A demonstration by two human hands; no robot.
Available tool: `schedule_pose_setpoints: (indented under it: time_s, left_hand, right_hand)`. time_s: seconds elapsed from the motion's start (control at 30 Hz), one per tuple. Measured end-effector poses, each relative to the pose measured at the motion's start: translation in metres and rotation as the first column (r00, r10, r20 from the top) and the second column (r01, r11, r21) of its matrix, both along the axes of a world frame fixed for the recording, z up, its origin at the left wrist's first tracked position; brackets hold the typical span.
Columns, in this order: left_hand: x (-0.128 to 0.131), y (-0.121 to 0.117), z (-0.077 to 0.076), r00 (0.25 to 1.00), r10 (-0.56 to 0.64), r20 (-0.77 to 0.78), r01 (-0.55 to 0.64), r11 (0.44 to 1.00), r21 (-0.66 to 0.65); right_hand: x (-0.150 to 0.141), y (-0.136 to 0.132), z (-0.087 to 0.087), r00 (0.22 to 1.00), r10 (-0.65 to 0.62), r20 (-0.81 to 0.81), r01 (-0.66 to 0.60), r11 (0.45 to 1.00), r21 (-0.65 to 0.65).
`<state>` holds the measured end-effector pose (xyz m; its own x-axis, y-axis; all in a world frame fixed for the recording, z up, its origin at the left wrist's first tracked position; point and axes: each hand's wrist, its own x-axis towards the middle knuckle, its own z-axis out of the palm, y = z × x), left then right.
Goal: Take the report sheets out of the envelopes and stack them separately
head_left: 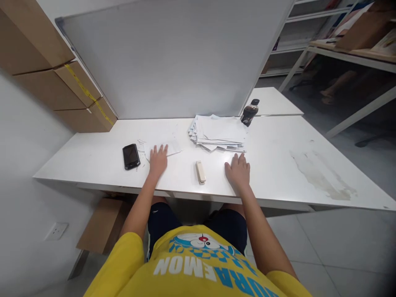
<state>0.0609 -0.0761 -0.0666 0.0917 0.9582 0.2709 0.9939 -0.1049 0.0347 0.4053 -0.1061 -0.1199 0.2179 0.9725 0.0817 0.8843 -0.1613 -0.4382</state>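
Beneath the left fingers (161, 150), white paper (173, 147), stapler (201, 172) to their right

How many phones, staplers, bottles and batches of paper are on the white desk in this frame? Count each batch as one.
Phone: 1
Stapler: 1
Bottle: 1
Paper batches: 2, the thick stack and the thin paper under the left hand
Total: 5
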Motion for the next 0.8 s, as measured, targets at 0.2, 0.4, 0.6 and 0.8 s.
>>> schedule_pose_setpoints:
  time_s: [0.2, 0.4, 0.6, 0.8]
  left_hand:
    - [-0.036, 0.046, -0.001, 0.992, 0.121, 0.021, -0.118, 0.985, -0.127]
    - [-0.028, 0.063, -0.007, 1.0, -0.019, 0.01, 0.02, 0.998, -0.057]
    - [-0.004, 0.06, -0.008, 0.989, -0.149, -0.011, 0.149, 0.989, -0.001]
    - [0.009, 0.064, -0.009, 0.977, -0.208, 0.044, 0.205, 0.976, 0.071]
  right_hand:
    - [-0.001, 0.005, 0.006, 1.0, -0.011, 0.002, 0.011, 1.0, 0.014]
    - [-0.002, 0.004, 0.008, 1.0, -0.005, 0.016, 0.005, 1.0, -0.004]
    - [-0.003, 0.004, 0.009, 1.0, -0.007, 0.024, 0.007, 1.0, -0.003]
    - [-0.003, 0.005, 0.009, 1.0, -0.008, 0.03, 0.008, 1.0, 0.003]
